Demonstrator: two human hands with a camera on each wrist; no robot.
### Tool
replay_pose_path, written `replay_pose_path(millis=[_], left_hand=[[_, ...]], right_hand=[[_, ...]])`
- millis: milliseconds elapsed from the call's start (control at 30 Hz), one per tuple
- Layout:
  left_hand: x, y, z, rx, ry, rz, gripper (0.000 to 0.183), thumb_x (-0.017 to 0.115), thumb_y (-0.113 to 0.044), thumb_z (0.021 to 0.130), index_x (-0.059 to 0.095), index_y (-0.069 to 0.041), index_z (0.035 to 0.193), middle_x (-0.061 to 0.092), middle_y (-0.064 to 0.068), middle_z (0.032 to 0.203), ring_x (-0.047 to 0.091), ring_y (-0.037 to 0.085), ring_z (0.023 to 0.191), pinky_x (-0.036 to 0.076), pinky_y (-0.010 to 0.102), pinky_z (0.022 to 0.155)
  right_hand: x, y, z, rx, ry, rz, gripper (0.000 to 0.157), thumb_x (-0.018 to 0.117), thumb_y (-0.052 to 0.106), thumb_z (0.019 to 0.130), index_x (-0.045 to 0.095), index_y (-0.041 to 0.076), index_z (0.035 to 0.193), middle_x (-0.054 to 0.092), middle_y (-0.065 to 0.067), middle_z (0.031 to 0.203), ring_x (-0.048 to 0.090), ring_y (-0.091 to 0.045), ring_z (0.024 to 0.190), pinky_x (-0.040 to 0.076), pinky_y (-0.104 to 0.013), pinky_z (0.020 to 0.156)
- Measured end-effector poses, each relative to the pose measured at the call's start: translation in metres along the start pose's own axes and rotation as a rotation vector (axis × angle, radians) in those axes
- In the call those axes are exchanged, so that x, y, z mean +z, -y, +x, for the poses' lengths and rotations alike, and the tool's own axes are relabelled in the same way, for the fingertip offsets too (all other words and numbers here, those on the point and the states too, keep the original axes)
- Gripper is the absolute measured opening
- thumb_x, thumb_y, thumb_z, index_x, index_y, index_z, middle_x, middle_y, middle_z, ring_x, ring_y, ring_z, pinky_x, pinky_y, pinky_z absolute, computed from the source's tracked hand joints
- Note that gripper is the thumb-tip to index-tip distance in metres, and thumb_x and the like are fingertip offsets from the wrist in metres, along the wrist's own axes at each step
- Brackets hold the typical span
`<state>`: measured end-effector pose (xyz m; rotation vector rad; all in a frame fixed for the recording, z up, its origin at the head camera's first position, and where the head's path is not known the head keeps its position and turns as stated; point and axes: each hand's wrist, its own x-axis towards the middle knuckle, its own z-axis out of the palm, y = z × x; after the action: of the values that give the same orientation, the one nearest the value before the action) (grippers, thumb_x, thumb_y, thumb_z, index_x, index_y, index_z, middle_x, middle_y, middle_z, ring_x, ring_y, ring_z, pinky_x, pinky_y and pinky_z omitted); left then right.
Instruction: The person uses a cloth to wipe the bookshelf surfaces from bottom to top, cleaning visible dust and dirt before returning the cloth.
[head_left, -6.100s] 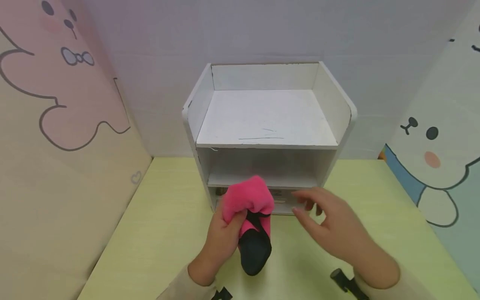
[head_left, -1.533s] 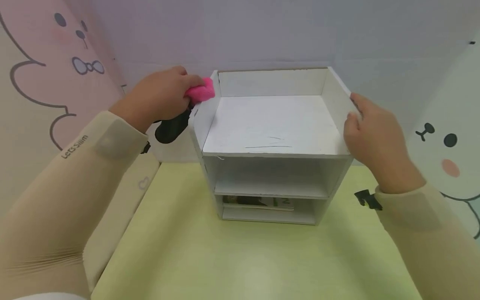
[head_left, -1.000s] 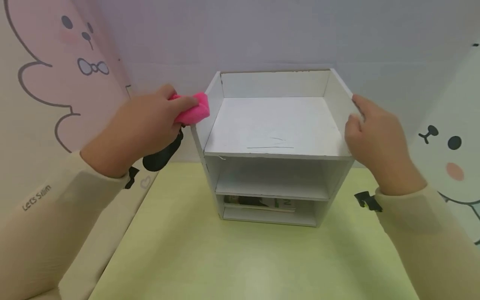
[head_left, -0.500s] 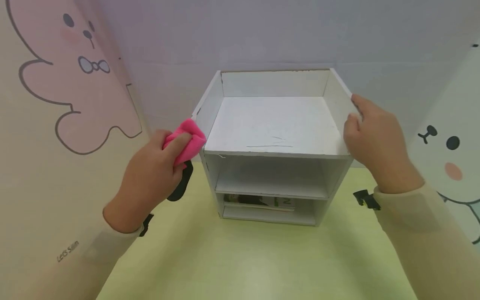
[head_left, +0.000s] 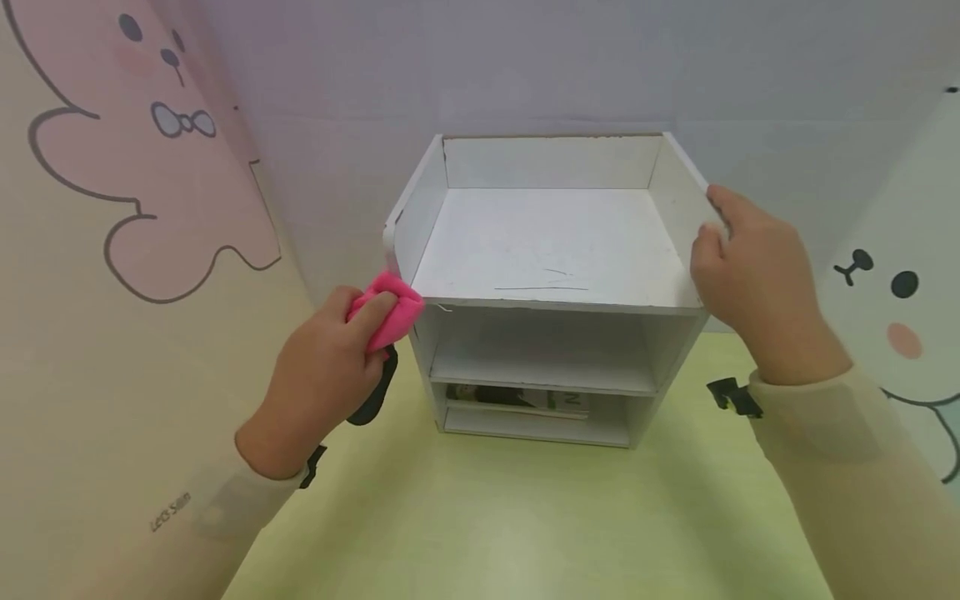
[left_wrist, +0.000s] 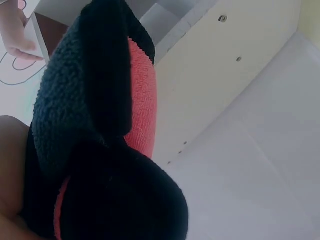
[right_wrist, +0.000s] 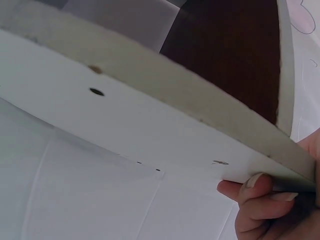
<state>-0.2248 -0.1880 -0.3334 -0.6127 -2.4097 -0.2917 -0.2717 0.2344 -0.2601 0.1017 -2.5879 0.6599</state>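
My left hand grips a bunched pink and black sock. The pink part lies right at the front edge of the left side panel on a white wooden desk shelf, level with its top board. A black rounded end of the sock hangs below the fingers. In the left wrist view the dark terry fabric fills much of the picture in front of the outer side panel. My right hand holds the right side panel by its upper edge; its curled fingers show against the panel's outer face.
A magazine or thin book lies in the bottom compartment of the shelf. The shelf stands on a pale yellow-green table. Cartoon-printed walls close in on the left and right, with a plain wall behind.
Earlier the sock was held before the shelf, with the right hand off it. Since then my left hand has carried it down the left panel's edge toward the front; the right grip stays put.
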Motion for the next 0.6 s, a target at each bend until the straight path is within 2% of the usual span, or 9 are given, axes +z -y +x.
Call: replay_pose_path(millis=[267, 600], left_hand=[[0.008, -0.003, -0.006, -0.009, 0.001, -0.012, 0.049, 0.078, -0.004, 0.081, 0.064, -0.006, 0.127, 0.058, 0.024, 0.107, 0.062, 0.038, 0.072, 0.059, 0.054, 0.063], [0.019, -0.008, -0.017, -0.064, 0.000, -0.031, 0.048, 0.077, -0.002, 0.081, 0.062, -0.007, 0.127, 0.058, 0.024, 0.107, 0.061, 0.037, 0.068, 0.058, 0.052, 0.061]], right_hand=[[0.000, 0.002, -0.001, -0.001, -0.012, 0.001, 0.058, 0.034, 0.023, 0.105, 0.035, 0.001, 0.159, 0.041, -0.021, 0.158, 0.039, -0.044, 0.143, 0.032, -0.062, 0.112], [-0.001, 0.001, -0.001, -0.001, 0.002, 0.014, 0.058, 0.034, 0.022, 0.105, 0.035, 0.000, 0.159, 0.039, -0.021, 0.158, 0.039, -0.044, 0.143, 0.031, -0.062, 0.113]])
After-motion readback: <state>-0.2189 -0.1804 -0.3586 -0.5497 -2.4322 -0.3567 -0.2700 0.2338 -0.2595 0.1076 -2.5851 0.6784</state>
